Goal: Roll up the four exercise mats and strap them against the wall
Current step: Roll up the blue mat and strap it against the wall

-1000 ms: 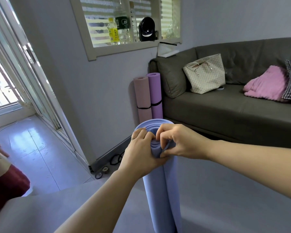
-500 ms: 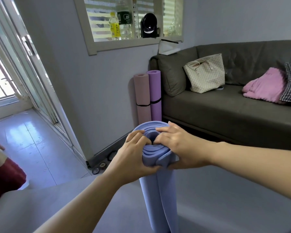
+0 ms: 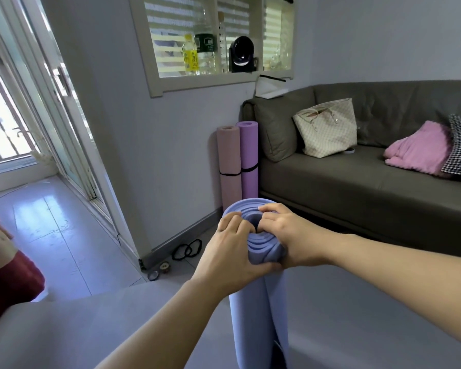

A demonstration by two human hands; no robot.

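Tightening the upright blue mat [image 3: 258,315] near centre, the left hand [image 3: 232,251] and right hand [image 3: 285,235] now hook curled fingers into its core instead of pinching its layers, so strapping seems next.

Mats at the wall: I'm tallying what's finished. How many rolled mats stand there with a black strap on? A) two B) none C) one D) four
A: a pink mat and a purple mat stand upright against the wall beside the sofa, each with a black strap round it; the blue mat is gripped by the left hand and right hand.
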